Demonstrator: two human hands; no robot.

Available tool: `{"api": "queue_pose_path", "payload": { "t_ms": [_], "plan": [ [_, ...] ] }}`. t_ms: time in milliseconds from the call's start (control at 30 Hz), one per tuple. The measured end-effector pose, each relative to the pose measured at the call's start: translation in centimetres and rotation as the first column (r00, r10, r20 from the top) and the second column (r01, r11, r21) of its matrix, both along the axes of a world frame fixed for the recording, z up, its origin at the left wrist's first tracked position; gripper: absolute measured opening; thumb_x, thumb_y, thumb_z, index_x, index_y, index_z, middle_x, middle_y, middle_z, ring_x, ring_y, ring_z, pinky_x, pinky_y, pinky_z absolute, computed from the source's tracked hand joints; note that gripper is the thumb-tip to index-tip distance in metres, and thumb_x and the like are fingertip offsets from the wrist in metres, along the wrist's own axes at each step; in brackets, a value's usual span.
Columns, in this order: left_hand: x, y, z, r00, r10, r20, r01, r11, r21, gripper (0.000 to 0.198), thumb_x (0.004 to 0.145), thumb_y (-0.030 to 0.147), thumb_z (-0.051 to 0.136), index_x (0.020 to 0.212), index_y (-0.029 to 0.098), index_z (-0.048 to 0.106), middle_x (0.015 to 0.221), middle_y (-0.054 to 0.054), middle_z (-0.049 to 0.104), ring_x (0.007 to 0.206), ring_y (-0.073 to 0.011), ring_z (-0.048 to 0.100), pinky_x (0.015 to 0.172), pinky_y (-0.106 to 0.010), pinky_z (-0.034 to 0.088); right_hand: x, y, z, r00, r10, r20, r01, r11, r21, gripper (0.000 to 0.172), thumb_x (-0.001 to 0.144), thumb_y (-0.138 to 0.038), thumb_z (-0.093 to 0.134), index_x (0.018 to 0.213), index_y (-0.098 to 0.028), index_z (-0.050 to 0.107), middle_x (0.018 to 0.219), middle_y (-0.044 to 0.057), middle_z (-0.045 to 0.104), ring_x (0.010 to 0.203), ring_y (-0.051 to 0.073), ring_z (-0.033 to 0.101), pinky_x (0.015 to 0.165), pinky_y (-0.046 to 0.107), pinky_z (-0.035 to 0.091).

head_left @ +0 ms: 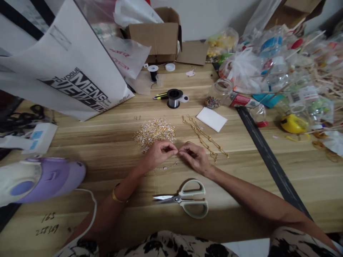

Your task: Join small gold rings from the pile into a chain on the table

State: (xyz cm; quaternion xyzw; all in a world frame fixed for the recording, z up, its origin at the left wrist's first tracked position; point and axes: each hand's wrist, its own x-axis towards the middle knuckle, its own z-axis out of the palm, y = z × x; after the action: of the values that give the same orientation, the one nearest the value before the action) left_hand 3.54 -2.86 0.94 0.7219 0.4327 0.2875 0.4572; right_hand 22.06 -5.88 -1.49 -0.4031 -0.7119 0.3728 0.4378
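Observation:
My left hand (160, 154) and my right hand (196, 157) meet fingertip to fingertip over the table (112, 142), each closed in a pinch. Whatever lies between the fingertips is too small to make out. Just beyond my left hand spreads a pile of small gold and silver beads or findings (155, 131). A thin silver-coloured chain (165, 167) with a small round piece lies just below the hands. Gold-coloured chains (205, 138) stretch out behind my right hand. Nearer my body, scissors (182, 198) with pale handles lie with their blades pointing left.
A wire spool (174, 98) and a white card (211, 119) lie farther back. A jar with beads (218, 93) stands beside piled plastic bags and containers (278, 67). To the left are a purple-and-white appliance (53, 180), its cord, and a large paper bag (72, 67).

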Motion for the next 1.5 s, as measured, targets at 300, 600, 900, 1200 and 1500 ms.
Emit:
{"api": "queue_pose_path", "payload": {
  "t_ms": [300, 600, 900, 1200, 1500],
  "plan": [
    [-0.7, 0.0, -0.5, 0.983, -0.136, -0.123, 0.149, 0.984, 0.102, 0.009, 0.073, 0.013, 0.062, 0.081, 0.014, 0.067, 0.073, -0.002, 0.063, 0.063, -0.0106, 0.056, 0.06, -0.021, 0.044, 0.0, 0.2, -0.5, 0.989, -0.139, -0.056, 0.131, 0.983, -0.13, 0.017, 0.09, -0.031, 0.05, 0.079, -0.017, 0.052, 0.067, -0.001, 0.048, 0.058, 0.011, 0.043, 0.053, 0.023, 0.035],
    [-1.1, -0.2, 0.4, 0.861, -0.296, -0.414, 0.403, 0.893, 0.2, 0.012, 0.078, 0.014, 0.059, 0.083, 0.015, 0.069, 0.085, -0.006, 0.068, 0.081, -0.0173, 0.06, 0.075, -0.028, 0.043, -0.1, 0.3, -0.4, 0.986, -0.149, -0.077, 0.132, 0.973, -0.191, 0.017, 0.089, -0.032, 0.049, 0.08, -0.017, 0.051, 0.066, -0.001, 0.047, 0.057, 0.011, 0.042, 0.052, 0.023, 0.034],
    [-1.4, 0.3, 0.3, 0.966, -0.135, -0.219, 0.12, 0.99, -0.081, 0.025, 0.08, 0.037, 0.058, 0.082, 0.015, 0.068, 0.072, -0.002, 0.066, 0.065, -0.0123, 0.056, 0.06, -0.021, 0.041, -0.1, 0.1, 0.0, 0.999, 0.034, 0.015, -0.035, 0.999, 0.0, 0.014, 0.09, -0.026, 0.05, 0.08, -0.017, 0.055, 0.073, 0.002, 0.051, 0.066, 0.013, 0.048, 0.06, 0.025, 0.038],
    [-1.0, 0.6, 0.8, 0.994, -0.095, -0.055, 0.086, 0.985, -0.148, 0.022, 0.078, 0.03, 0.056, 0.068, 0.012, 0.062, 0.059, 0.0, 0.058, 0.056, -0.0099, 0.05, 0.056, -0.02, 0.039, -0.2, 0.1, -0.3, 0.999, 0.035, 0.027, -0.035, 0.999, 0.0, 0.016, 0.09, -0.028, 0.05, 0.079, -0.017, 0.056, 0.071, 0.002, 0.052, 0.063, 0.013, 0.048, 0.056, 0.025, 0.039],
    [-0.7, -0.1, 0.7, 0.999, -0.018, -0.037, 0.012, 0.989, -0.15, 0.028, 0.085, 0.037, 0.048, 0.071, 0.014, 0.059, 0.061, 0.001, 0.056, 0.058, -0.0103, 0.051, 0.056, -0.02, 0.04, -0.4, -0.1, -0.2, 0.999, 0.032, 0.023, -0.031, 0.999, -0.003, 0.013, 0.09, -0.023, 0.051, 0.079, -0.017, 0.054, 0.07, 0.001, 0.05, 0.062, 0.012, 0.047, 0.056, 0.024, 0.038]
  ]
}}
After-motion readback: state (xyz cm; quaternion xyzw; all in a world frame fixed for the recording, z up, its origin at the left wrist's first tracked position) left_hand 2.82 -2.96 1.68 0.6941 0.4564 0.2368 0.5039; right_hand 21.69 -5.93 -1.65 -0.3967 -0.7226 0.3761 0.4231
